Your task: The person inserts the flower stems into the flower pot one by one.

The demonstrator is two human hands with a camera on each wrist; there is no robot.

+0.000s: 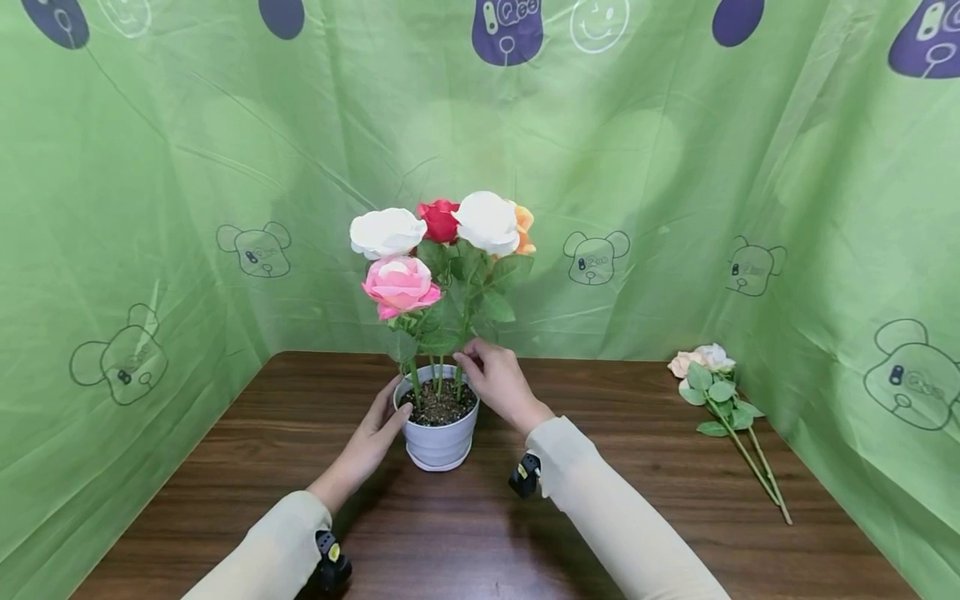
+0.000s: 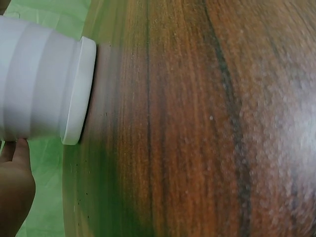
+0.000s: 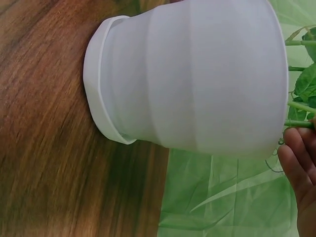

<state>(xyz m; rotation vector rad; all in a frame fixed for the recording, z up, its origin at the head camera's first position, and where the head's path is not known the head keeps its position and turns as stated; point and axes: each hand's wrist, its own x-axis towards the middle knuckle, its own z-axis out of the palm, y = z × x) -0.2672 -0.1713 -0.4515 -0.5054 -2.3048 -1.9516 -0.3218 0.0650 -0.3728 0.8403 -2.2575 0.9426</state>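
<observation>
White, round, smooth-walled pot (image 1: 440, 437): single colour, horizontal bands; white round saucer (image 1: 438, 467) beneath the pot: plain; dark brown granular soil (image 1: 442, 408) inside the pot: pale flecks; above the pot, ruffled-petal roses: pink rose (image 1: 401, 289), paler toward its top; two white roses (image 1: 487, 222); red rose (image 1: 438, 221); orange rose (image 1: 524, 227); slender green stems (image 1: 416, 383) rising from the pot; brown wood-grain tabletop (image 1: 637, 483) under the pot: darker streaks; green cloth backdrop (image 1: 637, 167) behind the pot: dark bear-head outlines, purple shapes, white smiling faces; cream fabric sleeves (image 1: 622, 508) flanking the pot: unpatterned.
</observation>
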